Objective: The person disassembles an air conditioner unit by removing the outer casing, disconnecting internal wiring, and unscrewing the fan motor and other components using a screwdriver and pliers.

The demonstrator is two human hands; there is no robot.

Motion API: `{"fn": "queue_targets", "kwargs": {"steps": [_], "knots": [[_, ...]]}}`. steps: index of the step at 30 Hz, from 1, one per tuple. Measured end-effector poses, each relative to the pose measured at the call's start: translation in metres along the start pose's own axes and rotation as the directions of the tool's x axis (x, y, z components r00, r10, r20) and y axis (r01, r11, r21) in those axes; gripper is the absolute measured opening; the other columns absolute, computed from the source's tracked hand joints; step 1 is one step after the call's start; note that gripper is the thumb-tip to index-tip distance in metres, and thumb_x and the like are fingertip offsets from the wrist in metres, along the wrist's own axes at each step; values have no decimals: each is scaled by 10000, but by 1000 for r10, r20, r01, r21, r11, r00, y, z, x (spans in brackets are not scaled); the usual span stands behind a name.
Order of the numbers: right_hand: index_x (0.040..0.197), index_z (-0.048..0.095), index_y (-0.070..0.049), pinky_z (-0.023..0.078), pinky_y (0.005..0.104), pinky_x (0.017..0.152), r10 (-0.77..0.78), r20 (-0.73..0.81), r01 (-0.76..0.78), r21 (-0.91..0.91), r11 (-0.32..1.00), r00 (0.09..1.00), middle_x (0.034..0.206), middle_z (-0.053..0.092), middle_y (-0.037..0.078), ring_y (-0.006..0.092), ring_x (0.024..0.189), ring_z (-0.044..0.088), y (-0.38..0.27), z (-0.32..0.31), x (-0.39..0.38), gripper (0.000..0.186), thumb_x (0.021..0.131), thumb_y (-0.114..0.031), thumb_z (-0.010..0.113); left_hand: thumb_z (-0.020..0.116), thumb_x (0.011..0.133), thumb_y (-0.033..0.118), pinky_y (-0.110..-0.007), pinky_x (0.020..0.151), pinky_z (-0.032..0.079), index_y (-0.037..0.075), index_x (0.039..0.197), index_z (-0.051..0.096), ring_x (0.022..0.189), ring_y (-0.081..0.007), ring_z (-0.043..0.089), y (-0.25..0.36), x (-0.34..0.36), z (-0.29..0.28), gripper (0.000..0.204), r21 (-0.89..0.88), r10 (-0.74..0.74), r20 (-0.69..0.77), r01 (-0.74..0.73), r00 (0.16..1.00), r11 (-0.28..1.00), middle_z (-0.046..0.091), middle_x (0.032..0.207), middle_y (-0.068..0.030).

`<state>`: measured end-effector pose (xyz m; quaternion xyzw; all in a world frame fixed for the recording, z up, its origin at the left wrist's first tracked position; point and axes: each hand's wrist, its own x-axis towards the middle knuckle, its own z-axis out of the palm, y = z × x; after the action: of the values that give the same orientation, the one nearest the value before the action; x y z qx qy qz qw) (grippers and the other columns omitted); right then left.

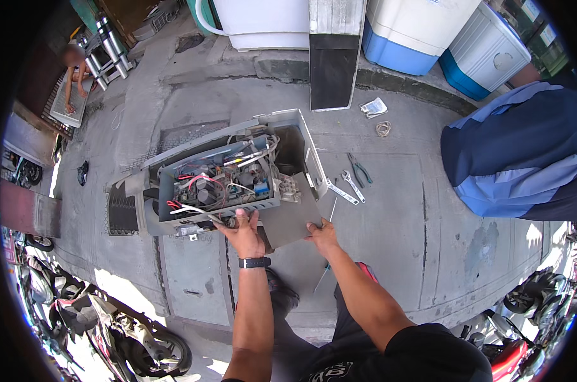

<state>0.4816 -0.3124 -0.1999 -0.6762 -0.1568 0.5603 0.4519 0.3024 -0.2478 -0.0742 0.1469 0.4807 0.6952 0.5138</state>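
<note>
1. Nearest, the left hand (244, 237), with a black wristband (254, 262) below it, has its fingers against the near wall of the metal tray (237, 212). Some fingertips are hidden, so I cannot tell whether it grips or only steadies.
2. The right hand (322, 236) pinches the edge of a flat grey panel (293, 219) between thumb and fingers, a narrow hold. The panel slants down from the tray's right end toward the person.
3. To handle this well, I would keep the left hand bracing the tray, turn the panel gently by its edge, and keep skin off its corners, which could be sharp. Loose wires could snag, so slow movement seems wise.
4. The panel looks smooth, stiff and matt, roughly rectangular. The tray is thin folded sheet, crowded with red, white and black wires (202, 181), blocky parts and a small blue block (261, 189).
5. The tray sits tilted within a long, open grey casing (306, 140), boxy and scuffed, with cut-outs along its right end wall.
6. Right of the casing, two shiny wrenches (348, 188) and dark-handled pliers (359, 170) lie on rough grey concrete (390, 223).
7. Farther off are a soft coil of pale cord (383, 129) and a crinkled white packet (373, 107).
</note>
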Motion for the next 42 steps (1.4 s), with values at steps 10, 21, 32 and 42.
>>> {"fn": "queue_targets", "kwargs": {"steps": [10,21,32,42], "knots": [[1203,591,-22,527,496,818,-240,15,168,-755,633,971,963,684,235,430,910,657,-62,-55,-92,310,938,-182,585,740,903,182,-426,914,568,246,1501,225,1050,-234,616,9,21,-37,792,155,-101,85,87,991,984,549,1280,-62],[1156,604,-89,539,438,879,-461,297,469,-823,321,836,1098,684,106,311,1052,644,-78,-136,-152,313,849,-49,557,757,895,266,-562,1008,431,317,1554,97,1253,-280,509,-9,42,-58,933,482,-184,-76,197,980,854,447,1452,-68],[1108,613,-52,545,465,821,-567,39,334,-840,427,823,1013,690,170,375,951,660,-113,-213,-219,251,859,-80,623,766,836,221,-399,1035,415,83,1566,97,1195,-282,543,20,13,-64,999,861,-91,-71,107,993,498,539,1387,-155],[1243,589,-25,604,388,608,-28,-416,-118,-322,939,909,1032,699,155,293,826,710,-99,-290,-157,320,934,-98,632,758,835,196,-429,1020,476,16,1519,244,1242,-367,559,122,-110,-162,874,984,-378,142,-173,915,-49,545,1360,-257]]}}
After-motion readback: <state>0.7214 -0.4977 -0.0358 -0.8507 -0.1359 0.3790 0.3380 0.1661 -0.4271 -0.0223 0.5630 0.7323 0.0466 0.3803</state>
